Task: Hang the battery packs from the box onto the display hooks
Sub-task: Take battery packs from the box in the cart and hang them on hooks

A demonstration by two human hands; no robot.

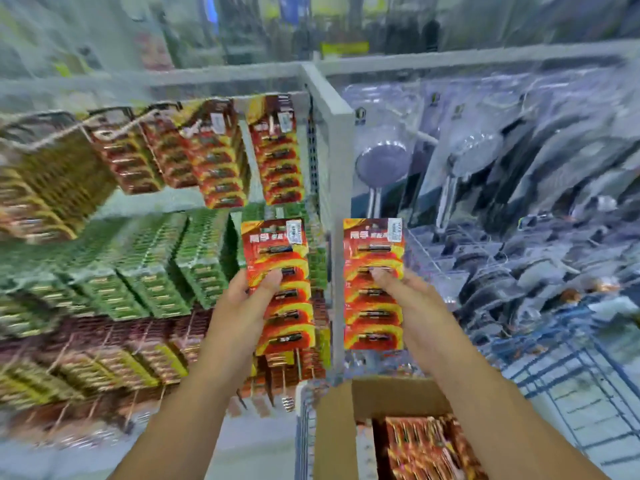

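Left hand (251, 292) pinches one red battery pack (278, 285), thumb across its front; right hand (403, 292) pinches a second pack (374, 284) likewise. Box (337, 427) at 5 o'clock holds more. Likely best: hang one at a time, lining the top hole with the hook row (273, 147) at 12 o'clock. White price stickers and red logo print blurred, unreadable.

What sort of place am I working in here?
Most likely a shop aisle: rows of battery packs hang on display hooks, packaged shower heads fill the next bay, and a restock box sits below.
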